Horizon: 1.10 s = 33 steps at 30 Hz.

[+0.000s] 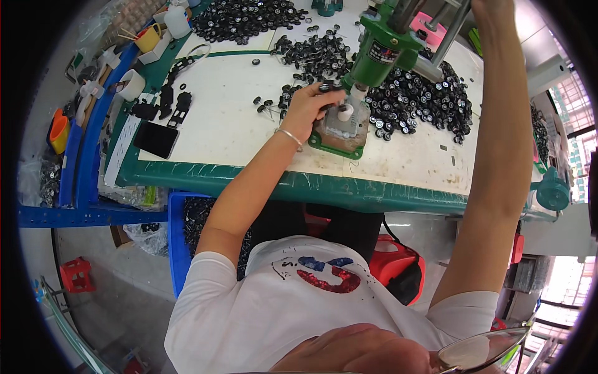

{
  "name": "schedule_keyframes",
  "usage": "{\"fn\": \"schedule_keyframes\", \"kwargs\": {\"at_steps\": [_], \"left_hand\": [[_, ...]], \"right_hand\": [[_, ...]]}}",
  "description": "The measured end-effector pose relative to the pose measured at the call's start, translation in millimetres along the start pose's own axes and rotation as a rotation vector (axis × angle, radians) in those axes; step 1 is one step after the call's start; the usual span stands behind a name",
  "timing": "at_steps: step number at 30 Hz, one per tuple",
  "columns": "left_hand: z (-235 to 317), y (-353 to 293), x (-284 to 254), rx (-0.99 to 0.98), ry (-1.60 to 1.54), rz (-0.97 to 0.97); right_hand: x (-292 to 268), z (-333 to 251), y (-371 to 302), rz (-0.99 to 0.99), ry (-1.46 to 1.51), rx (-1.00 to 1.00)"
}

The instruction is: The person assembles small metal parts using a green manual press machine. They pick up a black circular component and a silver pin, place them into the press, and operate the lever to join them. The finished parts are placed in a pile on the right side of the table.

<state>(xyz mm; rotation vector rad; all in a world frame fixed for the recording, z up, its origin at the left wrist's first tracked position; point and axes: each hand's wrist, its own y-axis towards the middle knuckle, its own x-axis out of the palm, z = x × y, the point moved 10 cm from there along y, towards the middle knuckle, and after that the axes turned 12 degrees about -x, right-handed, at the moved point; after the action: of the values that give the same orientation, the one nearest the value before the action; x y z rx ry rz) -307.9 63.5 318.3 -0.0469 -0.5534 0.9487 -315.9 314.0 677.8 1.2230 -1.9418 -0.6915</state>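
My left hand point(308, 107) is at the base of a green bench press point(377, 53), its fingers bent beside the post under the ram. A small black wheel point(325, 88) shows at its fingers, which look closed on it, though the fingertips are slightly blurred. On the press base sits a pale round fixture point(344, 112) with a dark centre. My right arm reaches up to the top right, where my right hand point(492, 7) is cut off by the picture's edge near the press's metal bars point(450, 34); its fingers are hidden.
Heaps of black wheels point(423, 103) lie right of and behind the press, some with thin metal pins. A phone point(156, 139) and black strap parts point(180, 109) lie left on the table point(218, 124). A blue crate point(177, 243) stands below the edge.
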Motion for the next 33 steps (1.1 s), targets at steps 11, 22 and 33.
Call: {"fn": "schedule_keyframes", "kwargs": {"at_steps": [11,22,33], "left_hand": [[9,-117,-113,-0.174,0.378,-0.170],[54,-244,-215,-0.343,1.320,0.481],[39,-52,-149,-0.047,1.202,0.750]], "right_hand": [[-40,3,-37,-0.033,-0.308,-0.128],[-113,44,-211,-0.231,-0.737,0.346],[-76,78,-346,-0.761,-1.202,0.240]]}}
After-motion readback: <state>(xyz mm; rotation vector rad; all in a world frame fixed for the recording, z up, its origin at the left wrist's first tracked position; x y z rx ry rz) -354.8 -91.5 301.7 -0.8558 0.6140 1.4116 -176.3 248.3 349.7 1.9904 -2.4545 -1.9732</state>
